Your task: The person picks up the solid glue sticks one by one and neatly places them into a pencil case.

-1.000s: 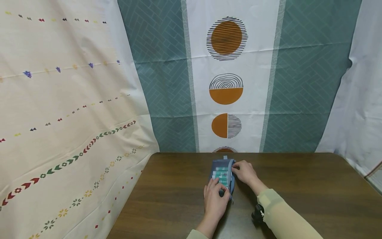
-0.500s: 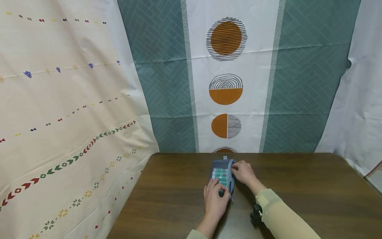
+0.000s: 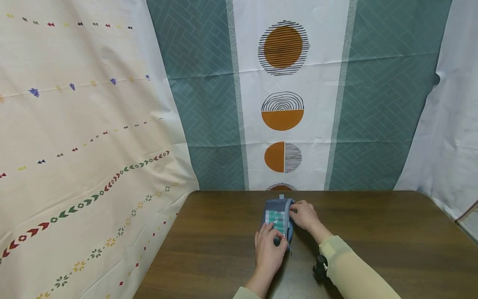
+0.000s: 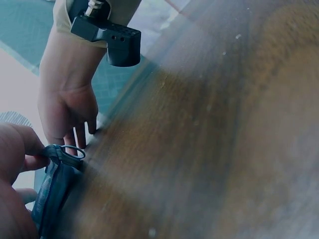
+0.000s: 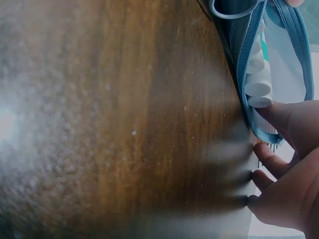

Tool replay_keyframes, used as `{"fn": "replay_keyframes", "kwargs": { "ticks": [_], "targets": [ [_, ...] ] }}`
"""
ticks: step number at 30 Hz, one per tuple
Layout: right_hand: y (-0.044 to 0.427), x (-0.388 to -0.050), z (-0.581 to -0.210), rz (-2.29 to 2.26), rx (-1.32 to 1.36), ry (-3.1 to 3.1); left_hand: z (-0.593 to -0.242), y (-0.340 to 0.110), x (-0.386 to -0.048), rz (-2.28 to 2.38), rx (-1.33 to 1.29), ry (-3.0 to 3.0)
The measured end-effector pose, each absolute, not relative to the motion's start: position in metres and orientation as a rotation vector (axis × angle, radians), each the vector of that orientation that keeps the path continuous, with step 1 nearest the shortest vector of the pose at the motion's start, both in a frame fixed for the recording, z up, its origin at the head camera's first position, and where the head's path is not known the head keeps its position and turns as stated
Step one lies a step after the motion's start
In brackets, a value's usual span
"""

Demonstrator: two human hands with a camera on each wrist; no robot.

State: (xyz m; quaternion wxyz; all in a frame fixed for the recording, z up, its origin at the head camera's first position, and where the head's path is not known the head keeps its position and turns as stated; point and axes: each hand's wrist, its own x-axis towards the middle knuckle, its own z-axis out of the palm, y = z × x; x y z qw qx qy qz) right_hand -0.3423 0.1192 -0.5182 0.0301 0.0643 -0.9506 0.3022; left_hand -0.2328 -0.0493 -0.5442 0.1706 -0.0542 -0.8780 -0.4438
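Note:
A blue-grey zip pouch [image 3: 276,204] lies on the table, its see-through top showing several green-and-white tubes [image 3: 276,216] inside. In the right wrist view the zip [image 5: 242,69] is parted, and white tube ends [image 5: 259,85] show in the opening. My left hand [image 3: 269,249] lies over the near end, thumb and finger pinching the pouch's edge beside a loop [image 4: 74,151] in the left wrist view. At the far right corner, my right hand [image 3: 307,216] pinches the pouch's rim, thumb in the opening against a tube end, the other fingers outside.
The brown wooden table [image 3: 209,249] extends to both sides of the pouch. A patterned cloth [image 3: 209,124] hangs behind its back edge, and a cream cloth [image 3: 93,166] hangs at the left. A black wrist camera [image 3: 320,268] sits at the right sleeve.
The tubes have shifted slightly inside the pouch and lie more evenly together, a little nearer to me. My right hand has moved slightly to the left; my left hand has stayed put.

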Motion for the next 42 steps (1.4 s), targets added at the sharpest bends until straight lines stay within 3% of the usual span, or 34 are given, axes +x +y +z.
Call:
{"fn": "replay_keyframes", "kwargs": {
  "ticks": [27,42],
  "targets": [
    [0.131,-0.339,-0.517,1.006,0.264,-2.925,-0.543,-0.047,-0.232,-1.259,-0.169,-2.483],
    [0.147,-0.318,-0.509,0.847,0.345,-2.861,-0.545,-0.048,-0.233,-1.201,-0.218,-2.503]
  ]
}}
